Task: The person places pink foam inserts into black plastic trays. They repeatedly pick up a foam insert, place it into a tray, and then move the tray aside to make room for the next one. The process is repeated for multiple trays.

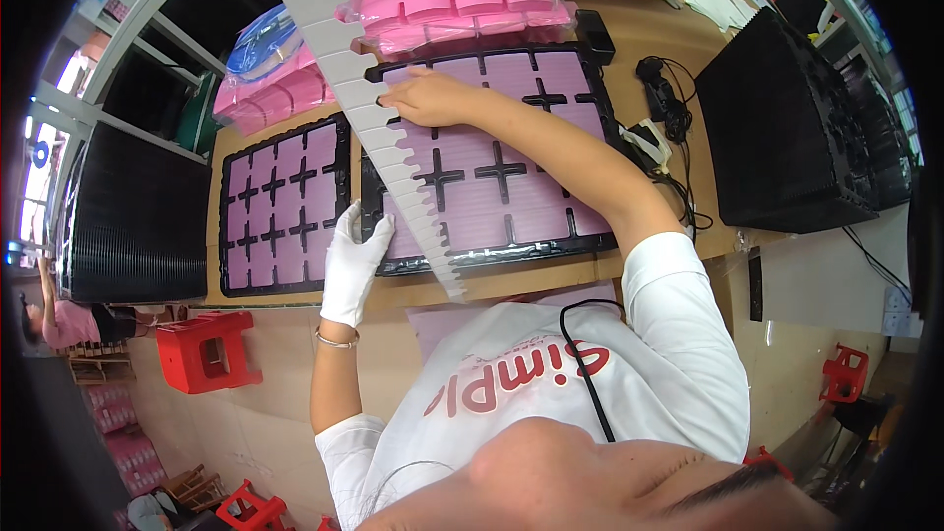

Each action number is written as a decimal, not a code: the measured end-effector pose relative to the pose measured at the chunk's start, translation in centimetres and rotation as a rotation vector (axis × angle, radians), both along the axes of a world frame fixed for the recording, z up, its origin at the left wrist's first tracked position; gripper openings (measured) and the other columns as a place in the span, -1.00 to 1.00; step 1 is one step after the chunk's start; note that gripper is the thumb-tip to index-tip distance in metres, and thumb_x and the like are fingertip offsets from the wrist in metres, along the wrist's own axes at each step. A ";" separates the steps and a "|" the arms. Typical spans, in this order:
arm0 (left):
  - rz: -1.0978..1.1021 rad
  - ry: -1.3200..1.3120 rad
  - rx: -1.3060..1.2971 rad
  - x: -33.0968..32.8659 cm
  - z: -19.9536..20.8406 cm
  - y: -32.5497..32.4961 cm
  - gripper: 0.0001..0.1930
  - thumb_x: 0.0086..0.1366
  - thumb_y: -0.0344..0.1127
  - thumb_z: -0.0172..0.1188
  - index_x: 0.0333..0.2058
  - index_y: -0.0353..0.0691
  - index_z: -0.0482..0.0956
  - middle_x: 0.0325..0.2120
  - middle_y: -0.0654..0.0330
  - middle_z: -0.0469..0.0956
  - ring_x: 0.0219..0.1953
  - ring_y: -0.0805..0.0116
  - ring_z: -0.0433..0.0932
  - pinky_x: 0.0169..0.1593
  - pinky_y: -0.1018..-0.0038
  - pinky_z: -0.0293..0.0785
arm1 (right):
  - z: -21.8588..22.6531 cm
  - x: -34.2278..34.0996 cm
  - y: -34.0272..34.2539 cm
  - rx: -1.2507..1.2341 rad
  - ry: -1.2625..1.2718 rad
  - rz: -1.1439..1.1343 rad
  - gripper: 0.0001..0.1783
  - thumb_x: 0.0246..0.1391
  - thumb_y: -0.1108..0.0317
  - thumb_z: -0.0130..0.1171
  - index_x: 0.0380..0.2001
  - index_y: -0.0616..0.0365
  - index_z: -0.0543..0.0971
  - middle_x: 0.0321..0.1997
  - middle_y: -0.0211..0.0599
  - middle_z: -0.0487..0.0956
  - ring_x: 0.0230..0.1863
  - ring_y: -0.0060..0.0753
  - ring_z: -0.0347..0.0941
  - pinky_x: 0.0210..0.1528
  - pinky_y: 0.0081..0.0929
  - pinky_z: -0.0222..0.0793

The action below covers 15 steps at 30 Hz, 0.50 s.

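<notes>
Grey toothed strip [369,123], long axis far left to near right, narrow end bodyward; left grip [362,226] apart, right grip [385,100] at its edge, can't tell if clamped.

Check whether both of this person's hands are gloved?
No, the left hand wears a white glove, while the right hand is bare.

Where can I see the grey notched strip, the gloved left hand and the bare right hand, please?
Grey notched strip [370,120], head view, its flat face.
Gloved left hand [353,261], head view, the glove's middle.
Bare right hand [430,98], head view, its back.
</notes>
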<state>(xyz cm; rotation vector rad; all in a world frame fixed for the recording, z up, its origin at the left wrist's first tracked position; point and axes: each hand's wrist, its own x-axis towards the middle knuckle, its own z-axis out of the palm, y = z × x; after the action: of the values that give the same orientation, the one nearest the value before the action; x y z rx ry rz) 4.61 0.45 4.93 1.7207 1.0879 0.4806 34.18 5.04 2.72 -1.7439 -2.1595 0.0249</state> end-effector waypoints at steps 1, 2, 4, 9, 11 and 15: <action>0.009 -0.003 -0.020 0.0 0.1 -0.2 -0.27 0.21 -0.15 0.31 0.21 -0.48 0.24 0.06 -0.05 0.46 0.09 0.40 0.42 0.16 0.52 0.31 | -0.1 0.0 -0.3 -0.021 -0.007 0.008 -0.55 0.30 0.07 -0.22 0.04 0.05 0.49 0.23 -0.39 0.44 0.26 -0.34 0.31 0.40 0.11 -0.10; 0.013 -0.005 -0.040 0.1 0.6 -0.3 -0.27 0.21 -0.15 0.32 0.20 -0.48 0.25 0.05 -0.04 0.47 0.08 0.41 0.43 0.16 0.52 0.32 | -0.9 0.2 -0.3 0.081 -0.035 -0.053 -0.56 0.30 0.07 -0.22 0.02 0.04 0.51 0.19 -0.36 0.46 0.26 -0.33 0.32 0.40 0.11 -0.09; 0.015 -0.029 -0.012 0.1 -0.4 0.0 -0.29 0.21 -0.15 0.32 0.19 -0.48 0.27 -0.02 0.02 0.52 0.01 0.46 0.46 0.10 0.55 0.36 | -1.4 1.0 -0.3 0.152 0.010 -0.070 -0.58 0.30 0.11 -0.24 -0.03 0.04 0.55 0.07 -0.26 0.55 0.16 -0.27 0.42 0.38 0.17 -0.09; 0.044 0.023 -0.008 0.3 1.7 -1.1 -0.27 0.20 -0.11 0.34 0.18 -0.49 0.28 -0.07 0.08 0.54 -0.08 0.51 0.46 0.03 0.60 0.37 | 4.7 1.8 -8.1 0.214 0.212 0.008 -0.59 0.30 0.13 -0.16 -0.24 0.14 0.62 -0.26 -0.14 0.63 -0.22 -0.01 0.52 0.17 -0.17 0.30; 0.048 0.041 0.021 0.5 2.0 -1.3 -0.26 0.19 -0.09 0.34 0.18 -0.49 0.29 -0.08 0.08 0.55 -0.08 0.51 0.47 0.03 0.59 0.37 | 6.2 2.8 -14.6 0.256 0.334 -0.033 -0.62 0.30 0.18 -0.13 -0.27 0.18 0.63 -0.26 -0.14 0.63 -0.25 -0.04 0.53 0.03 -0.24 0.38; 0.024 0.015 0.032 0.4 1.0 -0.8 -0.24 0.18 -0.05 0.34 0.18 -0.49 0.29 -0.08 0.05 0.55 -0.08 0.49 0.48 0.04 0.57 0.37 | 6.6 3.3 -27.3 0.110 0.292 -0.161 -0.70 0.26 0.30 -0.07 -0.20 0.18 0.64 -0.14 -0.21 0.64 -0.08 -0.17 0.55 0.14 -0.23 0.35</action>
<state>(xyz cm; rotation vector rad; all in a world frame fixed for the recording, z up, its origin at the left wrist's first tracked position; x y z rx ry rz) 5.01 -0.39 5.91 1.7436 1.1178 0.5029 37.52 -22.31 9.30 -1.7267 -1.7776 0.1103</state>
